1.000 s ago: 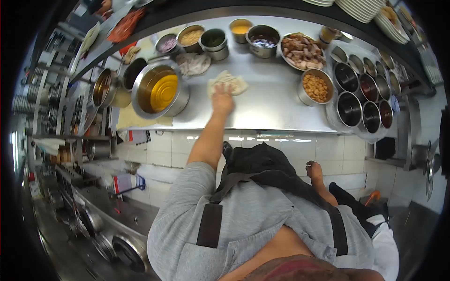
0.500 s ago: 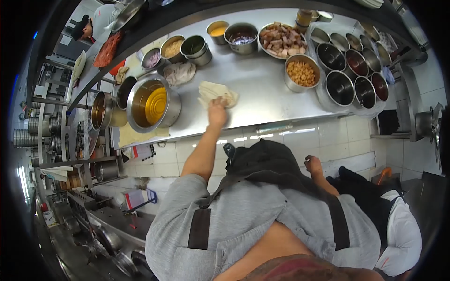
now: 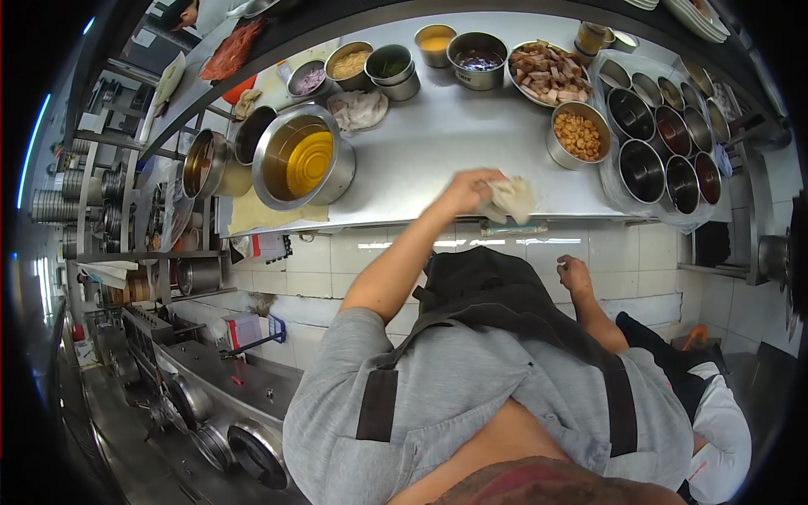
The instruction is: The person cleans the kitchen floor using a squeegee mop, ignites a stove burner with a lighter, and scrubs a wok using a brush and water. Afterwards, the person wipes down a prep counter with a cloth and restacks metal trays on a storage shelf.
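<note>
My left hand [image 3: 472, 191] is closed on a crumpled cream cloth [image 3: 511, 199] at the front edge of the steel table [image 3: 438, 151]. Part of the cloth hangs out past my fingers to the right. My right hand [image 3: 575, 275] hangs low in front of the table, beside the dark apron [image 3: 488, 290]. Its fingers are loosely bent and a little apart, with nothing visible in them. Nearest above the cloth on the right stands a steel pot of golden-brown cubes [image 3: 578, 136].
A wide pot of yellow oil [image 3: 341, 172] stands at the table's left front. Several bowls and a plate of meat chunks [image 3: 549, 74] line the back. Wrapped steel containers [image 3: 641, 171] fill the right end. Another person's white sleeve [image 3: 722, 433] is close at lower right.
My left hand has moved right along the table to its front edge, and the cloth is now bunched up in it rather than spread flat. My right hand stays low.
</note>
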`<state>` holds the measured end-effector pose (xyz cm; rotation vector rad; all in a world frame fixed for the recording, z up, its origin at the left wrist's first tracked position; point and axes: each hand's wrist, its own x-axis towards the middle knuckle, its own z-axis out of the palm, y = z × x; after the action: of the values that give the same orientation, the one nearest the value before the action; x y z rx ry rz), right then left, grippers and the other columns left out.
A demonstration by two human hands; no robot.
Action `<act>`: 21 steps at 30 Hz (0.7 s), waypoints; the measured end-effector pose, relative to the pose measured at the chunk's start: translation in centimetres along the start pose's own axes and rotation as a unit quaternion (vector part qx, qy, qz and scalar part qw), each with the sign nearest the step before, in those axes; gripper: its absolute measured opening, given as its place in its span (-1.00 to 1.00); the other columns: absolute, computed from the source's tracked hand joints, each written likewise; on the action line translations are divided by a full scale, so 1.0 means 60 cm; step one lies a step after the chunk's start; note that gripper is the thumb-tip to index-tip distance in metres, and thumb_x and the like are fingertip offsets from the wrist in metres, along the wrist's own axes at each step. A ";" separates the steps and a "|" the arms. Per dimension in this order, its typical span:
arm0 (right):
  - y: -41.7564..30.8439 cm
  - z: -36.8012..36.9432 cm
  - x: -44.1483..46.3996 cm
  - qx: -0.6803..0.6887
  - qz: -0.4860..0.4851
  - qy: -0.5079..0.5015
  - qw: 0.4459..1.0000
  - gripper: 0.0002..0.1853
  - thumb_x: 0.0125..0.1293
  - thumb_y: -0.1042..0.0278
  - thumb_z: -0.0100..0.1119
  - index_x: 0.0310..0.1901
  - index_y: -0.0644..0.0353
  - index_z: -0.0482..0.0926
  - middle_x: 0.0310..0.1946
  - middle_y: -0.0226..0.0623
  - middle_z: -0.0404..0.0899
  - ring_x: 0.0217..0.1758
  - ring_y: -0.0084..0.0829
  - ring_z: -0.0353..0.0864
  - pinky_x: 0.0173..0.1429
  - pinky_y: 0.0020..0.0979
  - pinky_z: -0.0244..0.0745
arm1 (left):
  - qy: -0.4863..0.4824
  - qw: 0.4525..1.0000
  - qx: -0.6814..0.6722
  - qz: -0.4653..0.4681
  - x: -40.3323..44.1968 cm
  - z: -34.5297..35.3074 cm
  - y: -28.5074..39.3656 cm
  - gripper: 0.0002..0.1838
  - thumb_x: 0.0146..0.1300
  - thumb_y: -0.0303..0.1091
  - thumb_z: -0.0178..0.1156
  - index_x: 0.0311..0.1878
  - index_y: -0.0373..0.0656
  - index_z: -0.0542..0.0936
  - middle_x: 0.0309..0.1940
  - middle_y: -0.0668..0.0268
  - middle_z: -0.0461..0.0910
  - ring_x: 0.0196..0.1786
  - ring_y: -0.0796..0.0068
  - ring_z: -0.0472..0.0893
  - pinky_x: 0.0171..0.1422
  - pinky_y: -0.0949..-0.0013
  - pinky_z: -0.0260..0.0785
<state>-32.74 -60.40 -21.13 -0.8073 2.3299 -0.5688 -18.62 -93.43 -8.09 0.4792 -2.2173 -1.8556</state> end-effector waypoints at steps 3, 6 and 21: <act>0.006 0.008 -0.035 0.010 0.043 -0.026 0.999 -0.72 0.03 0.39 0.12 -0.17 0.18 0.62 -0.34 0.01 0.62 -0.18 -0.03 0.61 0.00 -0.19 0.49 | 0.096 0.995 0.024 -0.028 0.002 -0.123 0.084 -0.57 0.05 -0.67 -0.01 0.01 -0.17 0.58 -0.02 0.25 0.58 -0.01 0.45 0.55 0.11 0.42 0.40; 0.038 0.016 -0.065 -0.004 0.072 -0.028 0.997 -0.73 0.02 0.40 0.13 -0.20 0.18 0.63 -0.33 0.03 0.62 -0.18 -0.02 0.61 0.01 -0.18 0.49 | 0.245 0.948 0.199 0.043 0.009 -0.249 0.093 -0.60 0.02 -0.65 0.01 -0.05 -0.17 0.59 -0.04 0.20 0.59 -0.05 0.31 0.60 0.08 0.36 0.42; 0.061 0.014 -0.033 -0.047 -0.004 -0.041 0.998 -0.77 0.11 0.42 0.10 -0.19 0.23 0.62 -0.56 -0.02 0.61 -0.62 -0.29 0.63 -0.41 -0.35 0.54 | 0.018 0.950 0.177 -0.257 -0.219 -0.059 -0.085 -0.63 0.07 -0.27 0.21 0.01 -0.04 0.60 -0.15 0.15 0.63 -0.08 0.16 0.60 0.07 0.26 0.42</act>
<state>-32.41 -56.62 -22.97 -0.8667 2.2941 -0.4237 -4.64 -92.48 -11.85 1.2503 -2.5876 -1.6157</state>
